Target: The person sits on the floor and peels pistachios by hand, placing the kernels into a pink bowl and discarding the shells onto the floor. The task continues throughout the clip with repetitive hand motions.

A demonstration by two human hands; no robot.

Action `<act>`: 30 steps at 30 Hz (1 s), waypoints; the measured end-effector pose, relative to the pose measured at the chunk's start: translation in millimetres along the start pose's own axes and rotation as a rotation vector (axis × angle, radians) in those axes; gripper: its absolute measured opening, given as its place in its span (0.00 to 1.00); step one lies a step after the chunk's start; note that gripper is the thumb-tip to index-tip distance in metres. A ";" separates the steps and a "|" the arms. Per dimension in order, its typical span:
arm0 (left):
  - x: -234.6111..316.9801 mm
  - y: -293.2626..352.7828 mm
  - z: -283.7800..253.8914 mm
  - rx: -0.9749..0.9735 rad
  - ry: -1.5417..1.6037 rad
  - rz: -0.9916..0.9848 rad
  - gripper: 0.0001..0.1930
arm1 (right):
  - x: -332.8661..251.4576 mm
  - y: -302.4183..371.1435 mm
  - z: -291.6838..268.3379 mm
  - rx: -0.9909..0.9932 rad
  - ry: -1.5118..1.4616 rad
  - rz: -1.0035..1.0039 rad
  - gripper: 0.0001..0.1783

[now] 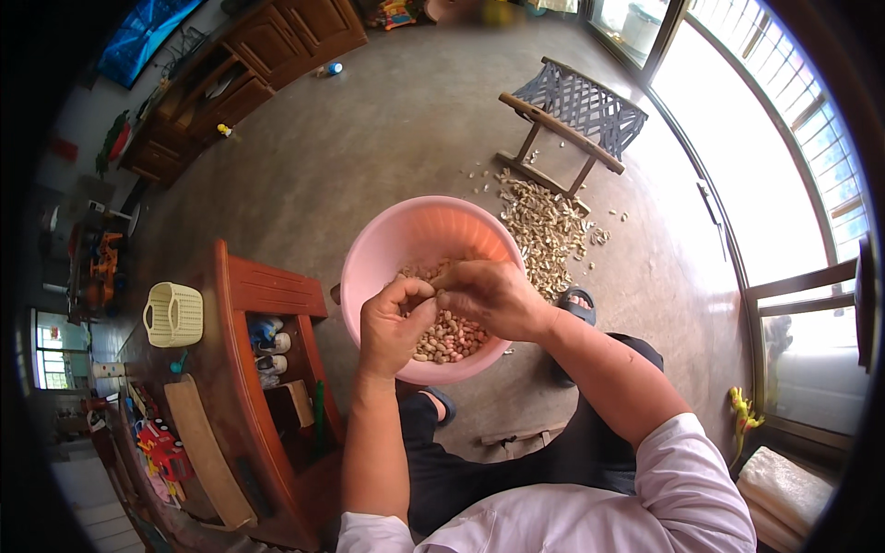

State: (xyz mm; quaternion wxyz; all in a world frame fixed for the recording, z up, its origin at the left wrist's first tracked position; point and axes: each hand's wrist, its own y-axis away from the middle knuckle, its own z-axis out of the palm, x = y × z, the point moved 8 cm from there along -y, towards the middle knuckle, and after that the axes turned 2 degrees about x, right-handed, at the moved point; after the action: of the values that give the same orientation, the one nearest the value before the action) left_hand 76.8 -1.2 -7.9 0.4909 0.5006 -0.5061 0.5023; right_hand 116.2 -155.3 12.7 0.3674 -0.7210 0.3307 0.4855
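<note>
1. Clearly, both hands meet over the near half of a round pink basin (pixel 392 235), which sits on the floor before the seated person, its mouth facing up.
2. The left hand (pixel 391 321) comes in from below, thumb and forefinger drawn narrow and pointing up and rightward.
3. The right hand (pixel 498 297) reaches in from the lower right, its fingers curled and pointing left, the tips close against those of the left.
4. Whatever lies between the fingertips is too small and covered to make out, so whether either hand holds a peanut, and which way it would point, cannot be told.
5. The peanuts (pixel 450 343) lie in the basin's bottom, beneath the hands; their long axes run every way, with no shared direction.
6. Just beyond the basin's right side, a heap of pale shells (pixel 546 235) stretches lengthwise from a low woven stool (pixel 581 109) toward the sandal (pixel 579 306) on the person's right foot.
</note>
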 end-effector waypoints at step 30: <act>-4.1 2.8 22.1 -0.051 0.180 -0.005 0.11 | -7.7 -1.1 -12.2 0.002 0.189 -0.105 0.12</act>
State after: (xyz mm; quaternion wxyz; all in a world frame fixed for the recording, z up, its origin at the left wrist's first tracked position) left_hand 74.3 -23.3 -12.3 0.5483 0.4418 -0.4712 0.5312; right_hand 120.4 -164.2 23.3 0.3601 -0.7796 0.3260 0.3953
